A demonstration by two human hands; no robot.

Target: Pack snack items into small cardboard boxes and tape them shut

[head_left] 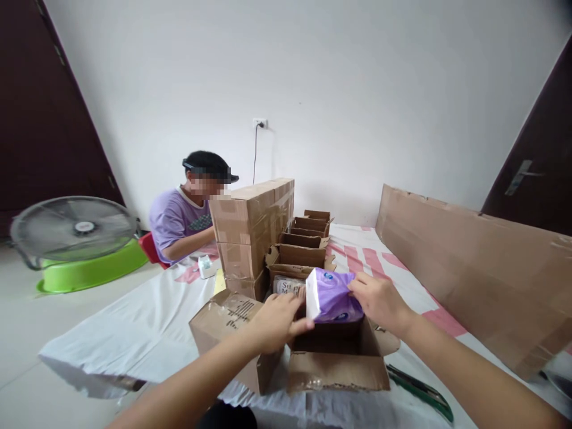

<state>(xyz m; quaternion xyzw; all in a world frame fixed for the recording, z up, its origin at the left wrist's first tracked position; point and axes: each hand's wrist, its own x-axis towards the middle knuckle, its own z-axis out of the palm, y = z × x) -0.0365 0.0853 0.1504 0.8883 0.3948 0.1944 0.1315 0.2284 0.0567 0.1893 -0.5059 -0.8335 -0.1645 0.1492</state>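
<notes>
A purple and white soft pack (333,295) is held over an open cardboard box (339,366) near the table's front edge. My left hand (277,322) grips the pack's left white end, thumb stretched under it. My right hand (379,301) pinches the pack's right side from above. The box's flaps stand open and its inside is dark.
A row of several open boxes (304,250) runs away behind the near one, beside a stack of taped boxes (250,232). A long cardboard sheet (482,268) lies at the right. Green-handled scissors (420,390) lie right of the box. Another person (183,217) sits at the far left, near a fan (71,229).
</notes>
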